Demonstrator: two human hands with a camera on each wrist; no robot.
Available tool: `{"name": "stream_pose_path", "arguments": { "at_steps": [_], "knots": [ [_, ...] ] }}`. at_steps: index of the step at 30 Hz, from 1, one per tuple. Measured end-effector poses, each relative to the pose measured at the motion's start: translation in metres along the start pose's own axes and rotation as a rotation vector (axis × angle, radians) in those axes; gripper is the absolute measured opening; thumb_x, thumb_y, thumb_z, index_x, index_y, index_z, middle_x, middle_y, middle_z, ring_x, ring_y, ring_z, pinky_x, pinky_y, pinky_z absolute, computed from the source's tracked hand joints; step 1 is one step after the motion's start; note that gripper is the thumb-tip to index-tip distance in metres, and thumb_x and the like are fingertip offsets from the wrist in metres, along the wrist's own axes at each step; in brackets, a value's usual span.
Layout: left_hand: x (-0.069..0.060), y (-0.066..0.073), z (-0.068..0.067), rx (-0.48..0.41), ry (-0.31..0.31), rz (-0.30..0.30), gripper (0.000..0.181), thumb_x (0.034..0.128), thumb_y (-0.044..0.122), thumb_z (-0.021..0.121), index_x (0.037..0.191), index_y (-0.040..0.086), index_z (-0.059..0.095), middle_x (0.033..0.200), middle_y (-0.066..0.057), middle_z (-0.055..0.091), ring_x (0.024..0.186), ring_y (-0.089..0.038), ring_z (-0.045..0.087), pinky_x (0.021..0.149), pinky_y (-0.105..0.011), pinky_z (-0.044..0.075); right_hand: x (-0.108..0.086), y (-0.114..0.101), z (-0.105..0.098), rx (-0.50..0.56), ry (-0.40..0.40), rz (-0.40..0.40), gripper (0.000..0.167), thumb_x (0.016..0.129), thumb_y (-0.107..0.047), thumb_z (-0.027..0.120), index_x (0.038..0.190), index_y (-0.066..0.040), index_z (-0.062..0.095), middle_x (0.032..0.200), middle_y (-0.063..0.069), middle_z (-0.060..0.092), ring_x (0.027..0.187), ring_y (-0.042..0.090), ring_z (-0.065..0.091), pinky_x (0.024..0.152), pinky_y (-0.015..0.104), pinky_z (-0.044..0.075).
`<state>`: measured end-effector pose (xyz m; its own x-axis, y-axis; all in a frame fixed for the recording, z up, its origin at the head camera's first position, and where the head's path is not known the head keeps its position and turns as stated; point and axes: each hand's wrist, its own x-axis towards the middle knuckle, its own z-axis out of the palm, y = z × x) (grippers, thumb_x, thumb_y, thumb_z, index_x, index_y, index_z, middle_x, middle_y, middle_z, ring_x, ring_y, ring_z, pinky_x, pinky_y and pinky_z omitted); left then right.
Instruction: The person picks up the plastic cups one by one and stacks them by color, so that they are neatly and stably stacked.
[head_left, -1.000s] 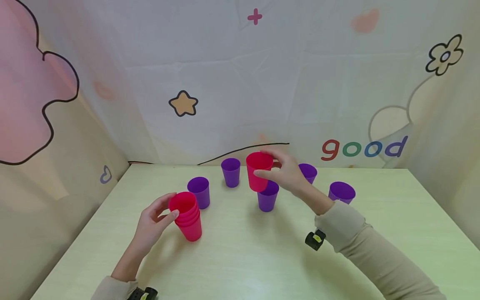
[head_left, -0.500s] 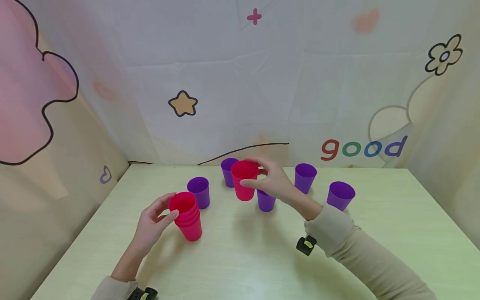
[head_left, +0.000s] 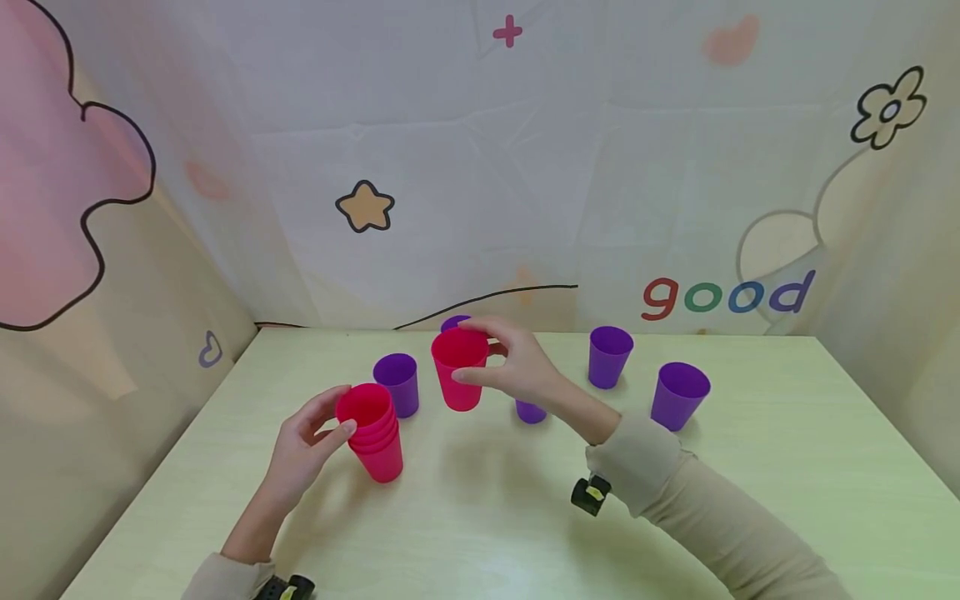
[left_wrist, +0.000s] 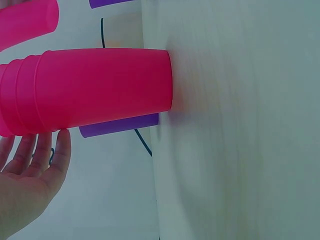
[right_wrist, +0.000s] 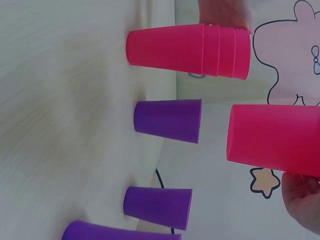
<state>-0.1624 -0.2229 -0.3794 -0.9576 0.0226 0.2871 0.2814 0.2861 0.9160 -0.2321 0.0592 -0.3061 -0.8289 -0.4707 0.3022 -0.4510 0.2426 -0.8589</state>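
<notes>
A nested stack of red cups stands upright on the table, its rims held between the thumb and fingers of my left hand. In the left wrist view, the fingers touch the stack near its rims. My right hand pinches a single red cup at its upper part, above the table and to the right of the stack. The right wrist view shows this cup apart from the stack. Just behind the stack is a purple cup.
Another purple cup stands at the back, partly hidden by the lifted red cup. The right hand covers most of a purple cup. Further right stand two more purple cups, one farther back and one nearer. A printed cloth hangs behind the table.
My right hand has carried its red cup left and slightly downward, towards the stack. More of the two right-hand purple cups now shows. The left hand and its stack stay in place.
</notes>
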Motion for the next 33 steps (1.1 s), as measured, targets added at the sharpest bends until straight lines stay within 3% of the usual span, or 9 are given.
{"name": "stream_pose_path", "arguments": {
  "at_steps": [5, 21, 33],
  "knots": [
    [0.001, 0.0, 0.0, 0.002, 0.001, 0.003, 0.046, 0.0875, 0.009, 0.06, 0.13, 0.002, 0.045, 0.122, -0.014, 0.05, 0.102, -0.005, 0.051, 0.077, -0.022, 0.049, 0.005, -0.008, 0.009, 0.03, -0.009, -0.051, 0.06, 0.073, -0.013, 0.074, 0.127, -0.004, 0.05, 0.12, 0.008, 0.052, 0.105, 0.022, 0.051, 0.085, 0.036, 0.047],
    [0.0, -0.001, 0.0, -0.011, -0.009, 0.025, 0.046, 0.0874, 0.008, 0.06, 0.13, 0.002, 0.045, 0.119, -0.007, 0.051, 0.102, -0.007, 0.051, 0.077, -0.022, 0.049, 0.023, -0.029, 0.034, 0.116, -0.036, -0.061, 0.06, 0.075, -0.018, 0.072, 0.129, -0.007, 0.048, 0.117, 0.005, 0.053, 0.098, 0.02, 0.054, 0.075, 0.029, 0.051],
    [-0.001, -0.002, -0.001, -0.002, -0.015, 0.042, 0.047, 0.0873, 0.007, 0.06, 0.131, 0.001, 0.043, 0.12, -0.005, 0.05, 0.102, -0.007, 0.05, 0.077, -0.022, 0.049, 0.031, -0.035, 0.053, 0.147, -0.079, -0.054, 0.059, 0.077, -0.017, 0.07, 0.13, -0.007, 0.047, 0.122, 0.003, 0.051, 0.105, 0.019, 0.051, 0.082, 0.03, 0.048]
  ]
}}
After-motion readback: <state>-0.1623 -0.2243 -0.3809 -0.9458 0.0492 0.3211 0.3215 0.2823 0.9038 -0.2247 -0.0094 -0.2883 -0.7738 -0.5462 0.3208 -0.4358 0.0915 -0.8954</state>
